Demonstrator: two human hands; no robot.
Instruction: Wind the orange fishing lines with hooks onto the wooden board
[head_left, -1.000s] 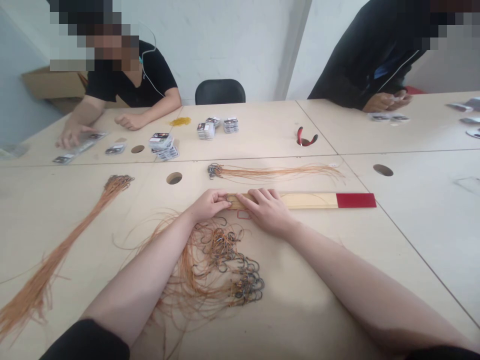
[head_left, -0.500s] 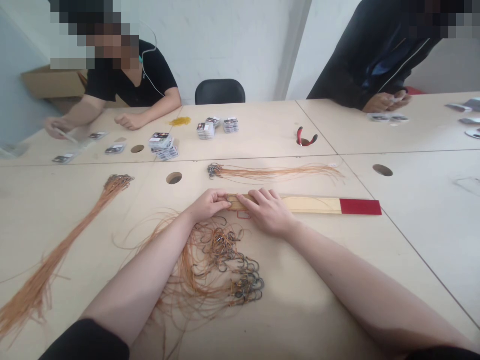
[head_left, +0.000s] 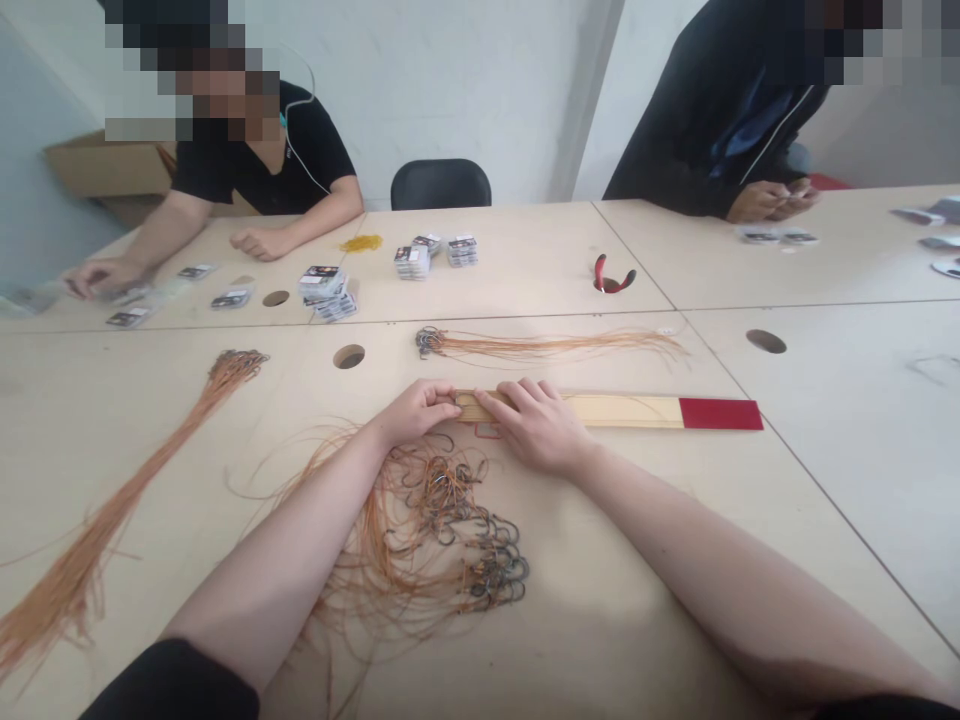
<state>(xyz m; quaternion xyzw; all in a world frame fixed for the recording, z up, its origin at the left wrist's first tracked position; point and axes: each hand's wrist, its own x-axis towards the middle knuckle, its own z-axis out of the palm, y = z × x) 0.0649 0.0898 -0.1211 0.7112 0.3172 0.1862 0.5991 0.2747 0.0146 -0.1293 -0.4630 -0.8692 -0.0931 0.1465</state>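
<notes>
A long flat cream board with a red right end lies crosswise in front of me. At its left end my left hand is closed, thumb and fingers pinching a small dark fish hook, partly hidden. My right hand rests palm down across the board, fingers spread, pressing on it near the hook. A thin line runs along the board to the right. Just below the hands is a tangled pile of fish hooks with orange lines, partly under my left forearm. A small red wire loop shows at the board's near edge.
A bundle of orange-lined hooks lies beyond the board; a larger bundle is at left. Farther off are red-handled pliers, stacked small boxes, yellow bits and table holes. Two co-workers sit opposite.
My hands and the board have hardly moved. The left co-worker's hand has shifted left and put down a box; the right co-worker has leaned slightly left.
</notes>
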